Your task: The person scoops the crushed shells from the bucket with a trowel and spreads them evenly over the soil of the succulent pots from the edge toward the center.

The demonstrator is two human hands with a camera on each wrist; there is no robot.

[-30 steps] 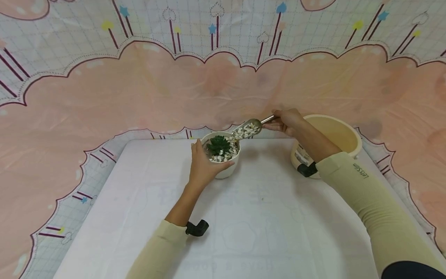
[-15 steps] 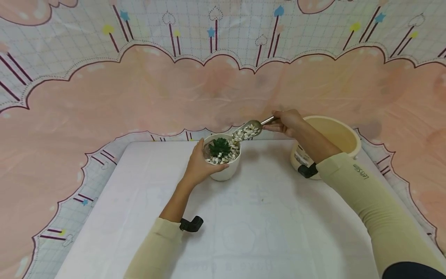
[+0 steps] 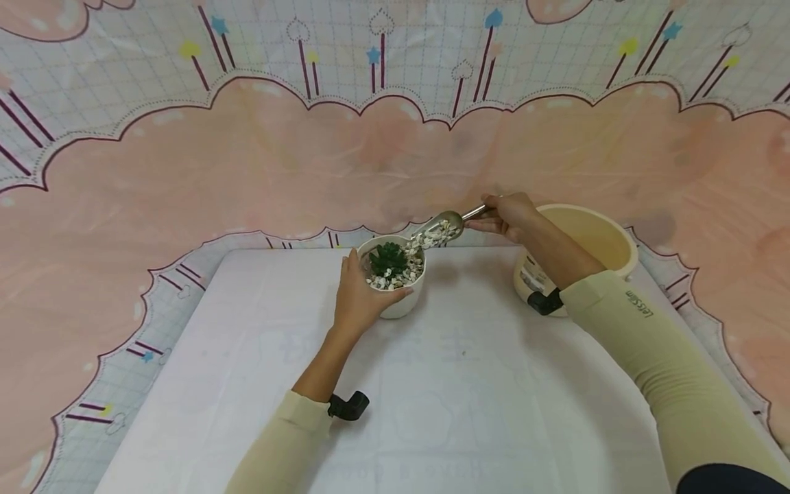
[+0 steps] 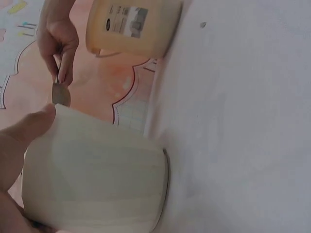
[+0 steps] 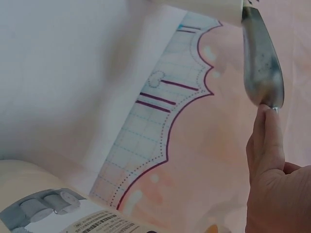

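Observation:
In the head view a white pot [image 3: 404, 302] stands near the table's back edge, holding a green succulent [image 3: 387, 259] among white pebbles [image 3: 401, 278]. My left hand [image 3: 361, 295] grips it from the left, thumb across the front and fingers at the far side. My right hand [image 3: 509, 214] pinches the handle of a metal scoop [image 3: 453, 221] tilted down toward the pot. The scoop's tip is at the rim, and pebbles lie in its bowl. The right wrist view shows the scoop's underside [image 5: 263, 63] meeting the pot's edge [image 5: 214, 7]; its contents are hidden there.
A cream bucket [image 3: 592, 237] with a label stands at the back right, partly behind my right forearm. The white table [image 3: 463, 398] ends just behind the pot. A patterned pink cloth [image 3: 370, 158] covers the background. A small dark speck [image 4: 203, 24] lies on the table.
Fewer pebbles lie in the scoop's bowl, with more bare metal showing. My left hand and the pot shifted slightly, then came back. The right hand stays nearly in place.

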